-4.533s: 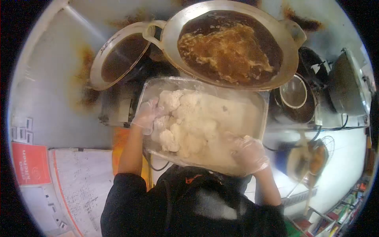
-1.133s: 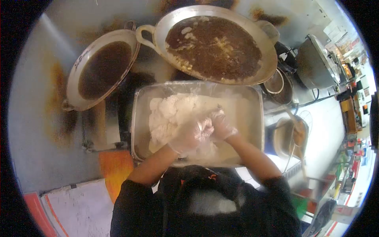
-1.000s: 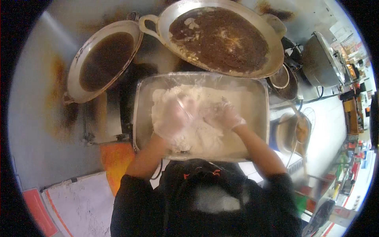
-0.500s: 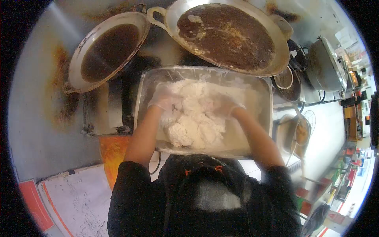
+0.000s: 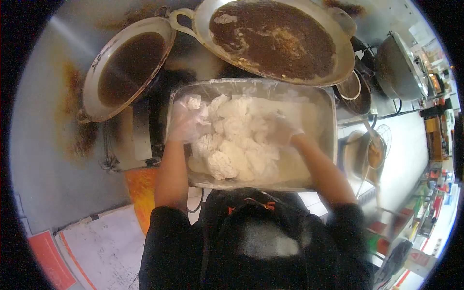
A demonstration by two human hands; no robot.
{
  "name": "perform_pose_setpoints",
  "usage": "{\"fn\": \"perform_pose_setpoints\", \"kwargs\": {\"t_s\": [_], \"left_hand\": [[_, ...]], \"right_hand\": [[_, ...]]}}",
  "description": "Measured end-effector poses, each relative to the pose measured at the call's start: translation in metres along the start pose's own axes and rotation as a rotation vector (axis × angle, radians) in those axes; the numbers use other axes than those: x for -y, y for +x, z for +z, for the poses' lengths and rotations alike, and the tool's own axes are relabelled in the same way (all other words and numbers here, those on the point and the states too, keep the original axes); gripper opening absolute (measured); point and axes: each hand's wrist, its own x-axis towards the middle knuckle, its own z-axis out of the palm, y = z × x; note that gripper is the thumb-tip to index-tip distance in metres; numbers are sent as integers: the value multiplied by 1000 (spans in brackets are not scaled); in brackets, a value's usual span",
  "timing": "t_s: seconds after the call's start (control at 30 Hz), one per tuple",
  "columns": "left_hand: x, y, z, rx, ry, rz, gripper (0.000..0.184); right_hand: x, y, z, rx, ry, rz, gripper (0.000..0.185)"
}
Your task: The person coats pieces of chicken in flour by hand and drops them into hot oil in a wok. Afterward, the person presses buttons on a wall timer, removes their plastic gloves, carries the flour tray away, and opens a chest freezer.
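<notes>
A deep rectangular metal pan (image 5: 323,162) holds loose pale flour (image 5: 295,110) and several lumpy pieces of food thickly coated in it. One floured piece (image 5: 221,165) lies near the pan's front left. My left hand (image 5: 186,123), in a clear glove, is inside the left wall, curled around a floured piece (image 5: 194,102) at its fingertips. My right hand (image 5: 280,130), also gloved, is down in the flour against the right side of the heap. Motion blur and flour hide its fingers. What the coated pieces are under the flour cannot be made out.
Behind the pan sits a large wok (image 5: 345,72) of dark, foamy oil. A smaller wok (image 5: 90,99) of dark oil is at the back left. To the right are a large pot (image 5: 394,67) and a wire skimmer (image 5: 376,154). An orange panel (image 5: 141,193) stands left of my arm.
My left hand has moved left toward the pan's wall, with a floured piece now showing at its fingertips. My right hand has shifted slightly right. The view has tilted a little.
</notes>
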Motion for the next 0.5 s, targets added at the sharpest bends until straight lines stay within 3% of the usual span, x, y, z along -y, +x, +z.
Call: {"fn": "perform_pose_setpoints", "kwargs": {"t_s": [0.03,0.1,0.2,0.27,0.3,0.4,0.47,0.5], "left_hand": [[-57,-4,-13,-20,306,316,41],[-89,-5,-11,-39,611,635,37],[-99,-6,0,-184,310,270,33],[-121,-11,8,-36,172,114,29],[-118,-11,16,-28,173,118,29],[-115,-15,49,66,313,387,36],[-131,-31,75,-4,15,311,26],[-142,-34,80,4,15,313,26]], "right_hand": [[18,-7,-3,-1,4,2,53],[48,-18,-11,-151,-47,212,54],[63,-29,-18,-184,-22,203,51],[66,-31,-19,-204,-13,160,49],[66,-31,-19,-215,-21,141,48],[63,-28,-12,-254,-71,74,45],[63,-27,-6,-277,16,130,44],[61,-26,-3,-291,149,241,44]]}}
